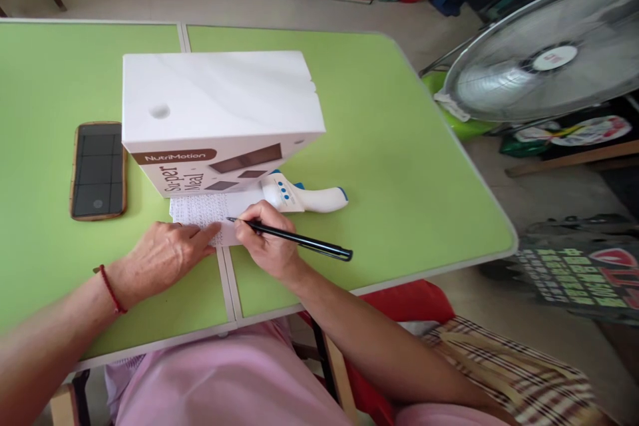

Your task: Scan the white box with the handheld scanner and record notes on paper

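A slim black pen (304, 239) is gripped in my right hand (269, 239), its tip resting on or just above a white sheet of paper (192, 208) covered in rows of small marks. My left hand (162, 256) lies at the paper's near left edge, index finger stretched onto it and the other fingers partly hidden; it holds nothing. Right behind the paper stands a white box (219, 96) printed "NutriMotion Super Meal", hiding the paper's far side. Just beyond my right hand lies a white handheld device (299, 196) with blue buttons, shaped like a forehead thermometer.
A phone in a brown case (98, 173) lies left of the box on the green folding table (399, 166). Off the table's right side stands a large fan (549, 56). A red chair (409, 303) and plaid cloth (514, 366) are at the near right.
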Available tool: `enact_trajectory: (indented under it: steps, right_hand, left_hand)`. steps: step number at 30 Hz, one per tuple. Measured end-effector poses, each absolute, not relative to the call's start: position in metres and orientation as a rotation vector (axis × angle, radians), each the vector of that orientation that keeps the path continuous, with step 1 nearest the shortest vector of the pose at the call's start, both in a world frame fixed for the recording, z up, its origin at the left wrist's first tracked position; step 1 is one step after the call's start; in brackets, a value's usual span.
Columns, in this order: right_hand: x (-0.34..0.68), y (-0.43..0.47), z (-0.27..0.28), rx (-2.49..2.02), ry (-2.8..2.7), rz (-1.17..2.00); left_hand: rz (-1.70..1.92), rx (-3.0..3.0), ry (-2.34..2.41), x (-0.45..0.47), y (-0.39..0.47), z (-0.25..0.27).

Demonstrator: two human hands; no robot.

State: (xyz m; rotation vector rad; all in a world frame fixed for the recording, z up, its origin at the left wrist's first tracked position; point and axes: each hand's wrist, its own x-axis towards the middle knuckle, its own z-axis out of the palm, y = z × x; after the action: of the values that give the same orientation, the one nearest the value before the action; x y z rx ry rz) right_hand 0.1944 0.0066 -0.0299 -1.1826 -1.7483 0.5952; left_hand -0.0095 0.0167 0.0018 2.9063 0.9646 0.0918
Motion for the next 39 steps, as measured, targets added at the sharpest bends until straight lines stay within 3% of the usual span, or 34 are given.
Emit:
enact_trajectory:
  steps: [39]
  right_hand:
    - [0.1969, 0.0075, -0.0294, -1.204, -1.746, 0.510]
  left_hand:
    - [0.156, 2.914, 0.958, -0.0103, 0.0159, -0.0003]
